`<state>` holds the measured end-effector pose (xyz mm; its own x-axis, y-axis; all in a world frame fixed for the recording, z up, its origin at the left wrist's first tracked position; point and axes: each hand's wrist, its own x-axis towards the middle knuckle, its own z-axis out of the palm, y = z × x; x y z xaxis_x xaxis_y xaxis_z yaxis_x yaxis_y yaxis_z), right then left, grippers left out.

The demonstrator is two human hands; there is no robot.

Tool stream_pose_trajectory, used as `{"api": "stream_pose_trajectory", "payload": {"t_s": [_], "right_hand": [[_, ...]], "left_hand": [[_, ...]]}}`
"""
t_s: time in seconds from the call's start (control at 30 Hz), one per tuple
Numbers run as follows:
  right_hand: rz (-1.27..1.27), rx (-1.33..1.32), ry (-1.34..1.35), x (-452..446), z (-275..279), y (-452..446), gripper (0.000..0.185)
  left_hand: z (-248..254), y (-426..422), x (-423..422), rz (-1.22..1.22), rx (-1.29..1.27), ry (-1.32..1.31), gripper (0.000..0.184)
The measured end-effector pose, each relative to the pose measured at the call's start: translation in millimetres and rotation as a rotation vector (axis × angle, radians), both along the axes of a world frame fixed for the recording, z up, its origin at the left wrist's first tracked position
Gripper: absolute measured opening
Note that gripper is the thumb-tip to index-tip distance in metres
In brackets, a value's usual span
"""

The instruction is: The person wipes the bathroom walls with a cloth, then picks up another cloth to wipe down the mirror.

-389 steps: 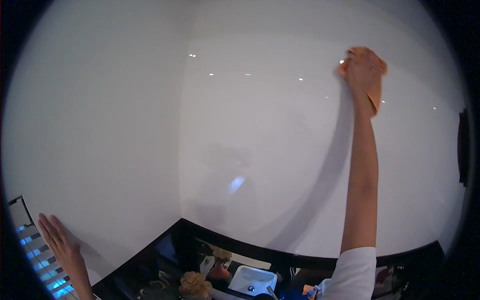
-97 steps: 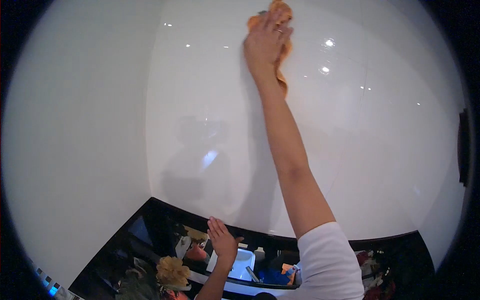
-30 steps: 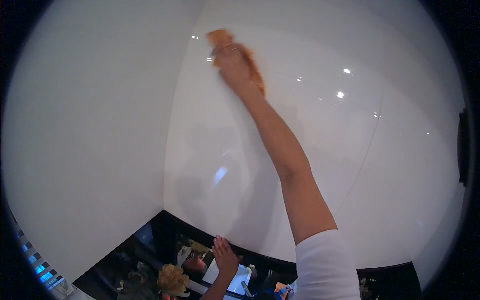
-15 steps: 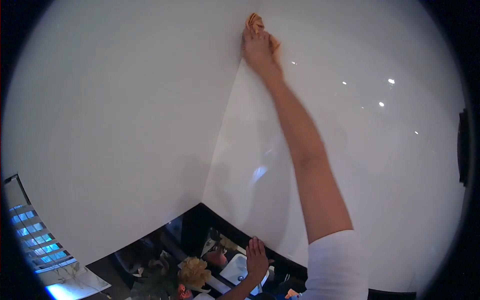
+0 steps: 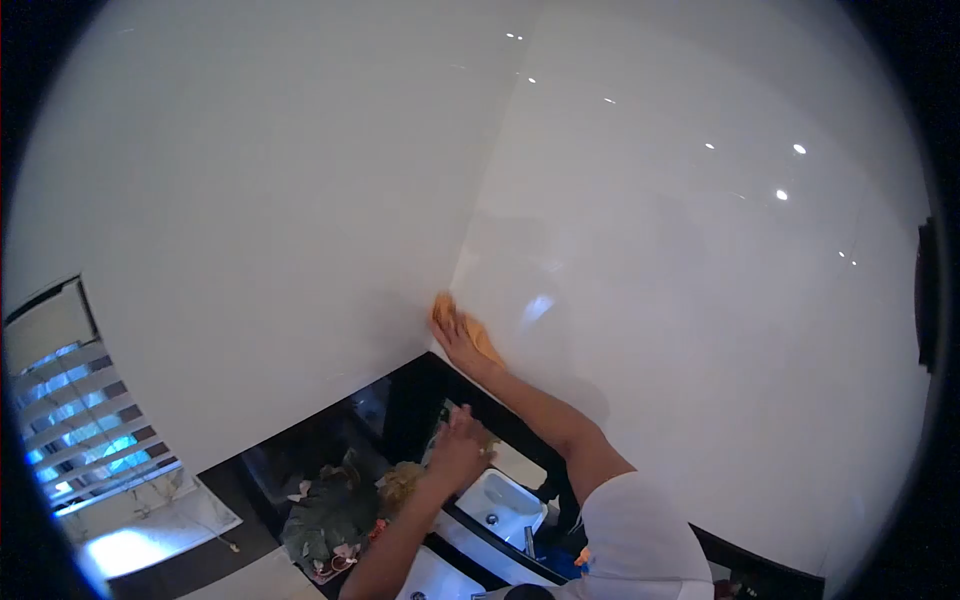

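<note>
My right hand (image 5: 458, 340) is closed on an orange cloth (image 5: 485, 343) and presses it against the glossy white wall (image 5: 680, 300), low in the corner, just above a black mirror frame (image 5: 433, 368). The cloth spreads out beyond the fingers on both sides. My left hand (image 5: 462, 450) is raised in front of the mirror, below the right hand. Its fingers are blurred, and I cannot make out whether they grip anything.
A white sink (image 5: 505, 500) shows in the mirror, and part of another sink (image 5: 440, 578) lies at the bottom edge. A leafy flower arrangement (image 5: 335, 520) stands left of my left arm. Farther left is a window with blinds (image 5: 85, 420). A dark object (image 5: 928, 295) sits at the right edge.
My right hand has slid down the wall corner with the cloth, from high up to just above the black frame. My left hand has come away from the frame's edge, moving up and left.
</note>
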<state>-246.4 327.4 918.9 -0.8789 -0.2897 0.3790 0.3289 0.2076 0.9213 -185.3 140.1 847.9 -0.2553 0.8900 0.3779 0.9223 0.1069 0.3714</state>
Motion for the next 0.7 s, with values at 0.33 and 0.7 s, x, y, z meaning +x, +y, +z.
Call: {"api": "stream_pose_trajectory", "payload": {"t_s": [0.33, 0.7], "right_hand": [[0.575, -1.598, 0.455, 70, 228, -48, 0.027], [-0.104, 0.003, 0.432, -40, 139, 26, 0.051]], "left_hand": [[-21, -100, -112, 0.645, -0.202, 0.554, 0.059], [-17, -116, -104, 0.669, -0.281, 0.525, 0.064]]}}
